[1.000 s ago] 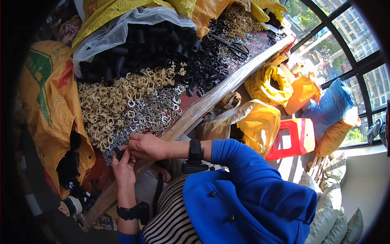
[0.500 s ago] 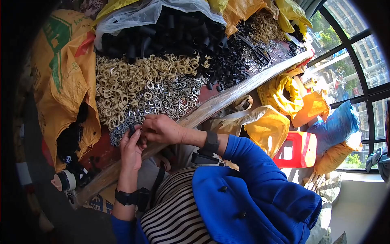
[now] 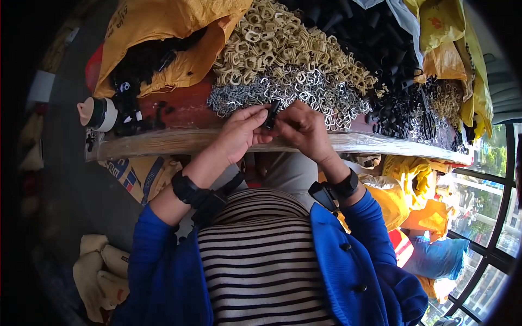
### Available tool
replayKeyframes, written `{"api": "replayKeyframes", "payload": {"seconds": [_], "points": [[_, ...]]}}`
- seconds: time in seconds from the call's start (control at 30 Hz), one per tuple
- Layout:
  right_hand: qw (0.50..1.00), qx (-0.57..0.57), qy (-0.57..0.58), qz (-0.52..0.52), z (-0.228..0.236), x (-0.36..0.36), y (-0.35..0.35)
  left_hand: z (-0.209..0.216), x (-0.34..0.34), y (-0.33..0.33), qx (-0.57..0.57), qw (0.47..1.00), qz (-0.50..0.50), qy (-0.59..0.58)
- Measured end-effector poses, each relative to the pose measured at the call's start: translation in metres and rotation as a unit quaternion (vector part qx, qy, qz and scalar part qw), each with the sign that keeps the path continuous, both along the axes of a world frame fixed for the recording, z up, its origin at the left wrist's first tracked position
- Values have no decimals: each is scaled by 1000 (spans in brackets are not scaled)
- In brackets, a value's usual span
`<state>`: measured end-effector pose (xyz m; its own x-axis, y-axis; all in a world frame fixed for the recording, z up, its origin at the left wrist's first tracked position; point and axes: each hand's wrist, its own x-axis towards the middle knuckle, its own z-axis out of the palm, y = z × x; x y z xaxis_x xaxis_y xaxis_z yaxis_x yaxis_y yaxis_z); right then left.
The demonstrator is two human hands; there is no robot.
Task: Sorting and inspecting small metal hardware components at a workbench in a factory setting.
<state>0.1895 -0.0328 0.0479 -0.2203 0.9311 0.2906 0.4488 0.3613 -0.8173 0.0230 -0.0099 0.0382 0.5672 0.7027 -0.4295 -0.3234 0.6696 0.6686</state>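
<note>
My left hand (image 3: 239,132) is closed on a small black plastic piece (image 3: 272,115), holding it upright between thumb and fingers above the table's front edge. Against its right side my right hand (image 3: 307,131) is pinched, its fingertips bent in toward the piece; whatever they grip is too small or hidden to make out. Just beyond both hands lies a heap of small silvery metal hooks (image 3: 321,92). Behind that rises a pile of beige plastic buckle-like rings (image 3: 283,41).
Black tube-like parts (image 3: 375,46) are heaped at the back right, with small black pieces (image 3: 394,111) nearer. An orange sack (image 3: 157,22) of black parts lies open at the left. A round white-and-black object (image 3: 103,114) sits at the left corner. A pale wooden edge (image 3: 179,142) runs along the front.
My view has turned, so the table edge now runs nearly level and the heaps sit further right. Both hands stay together around the black piece, which now shows more fully.
</note>
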Motion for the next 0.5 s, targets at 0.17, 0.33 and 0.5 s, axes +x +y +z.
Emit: {"api": "replayKeyframes", "payload": {"seconds": [0.17, 0.33, 0.5], "points": [[999, 19, -30, 11, 2, -6, 0, -6, -4, -2, 0, 1000, 5, -1], [995, 55, -81, 33, 3, -10, 1, -11, -4, -4, 9, 1000, -6, -4], [991, 37, -116, 61, 4, -9, 3, -7, -5, -7, 27, 999, -33, 13]]}}
